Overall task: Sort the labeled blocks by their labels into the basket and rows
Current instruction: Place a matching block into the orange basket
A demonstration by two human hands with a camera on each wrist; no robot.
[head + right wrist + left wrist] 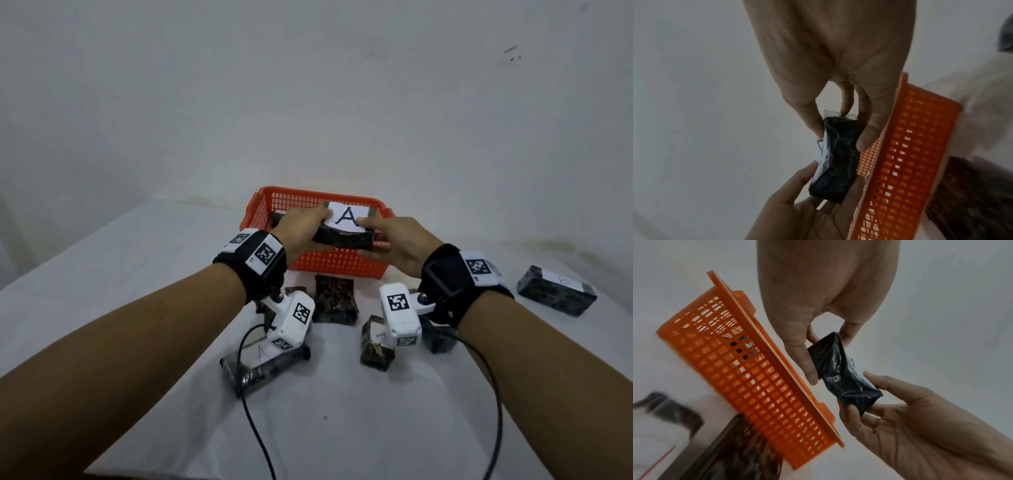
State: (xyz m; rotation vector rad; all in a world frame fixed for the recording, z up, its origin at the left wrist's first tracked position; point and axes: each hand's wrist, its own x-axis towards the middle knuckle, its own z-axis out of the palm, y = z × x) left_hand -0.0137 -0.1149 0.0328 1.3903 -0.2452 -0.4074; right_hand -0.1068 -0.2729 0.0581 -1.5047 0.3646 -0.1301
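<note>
- The left hand [301, 228] and the right hand [394, 240] each pinched an end of a black plastic-wrapped block [342, 236] labeled "A", above the orange lattice basket [337, 262].
- Other wrapped blocks [335, 299] lay on the white counter [342, 411].

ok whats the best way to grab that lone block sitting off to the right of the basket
Take the lone block across its two long sides, coming straight down from above. It lies flat on the table with its white label up and open space all round, apart from the basket, so a top pinch should fit.
</note>
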